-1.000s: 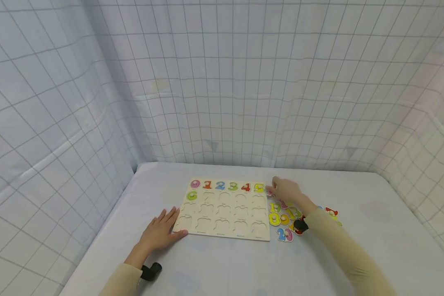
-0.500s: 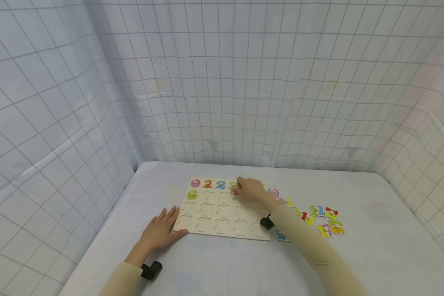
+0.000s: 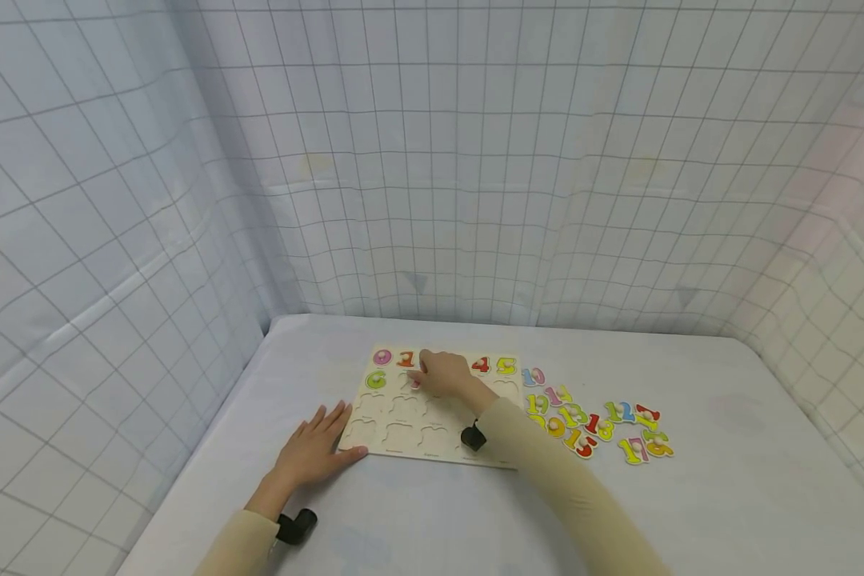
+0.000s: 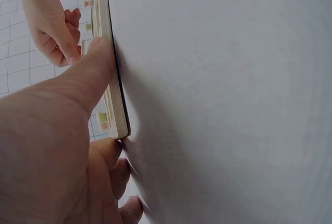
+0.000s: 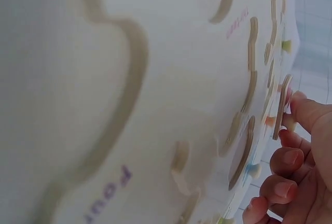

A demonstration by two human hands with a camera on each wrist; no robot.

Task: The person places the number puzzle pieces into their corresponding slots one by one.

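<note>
Right hand fingertips pinched a thin flat pink puzzle piece, tilted on edge, just above the board's second row, beside the green 6. In the head view only a pink sliver of it showed under the fingers; its number could not be read. The other fingers curled below it.

Left hand lay flat, fingers straight and spread on the table, thumb pressed against the board's near-left edge, holding nothing.

The puzzle board was pale wood, a flat rectangle with rows of cut-out number recesses, most unfilled. It lay on the table centre, between the two hands. The top row held a pink 0, a red 1, a red 4 and a yellow 5; the hand covered the slots between. The pieces had small pegs.

Small printed words sat under the recesses. The right wrist view showed purple letters reading roughly "Fou" and a pinkish word too blurred to read.

Loose number pieces lay scattered on the table just right of the board: pink 10, yellow-green 19 and 13, red 18, yellow 17 and others overlapping, partly unreadable.

Long beige sleeves covered both arms, with a black wrist camera on the right and another on the left. White grid-patterned cloth hung behind and at the sides.
</note>
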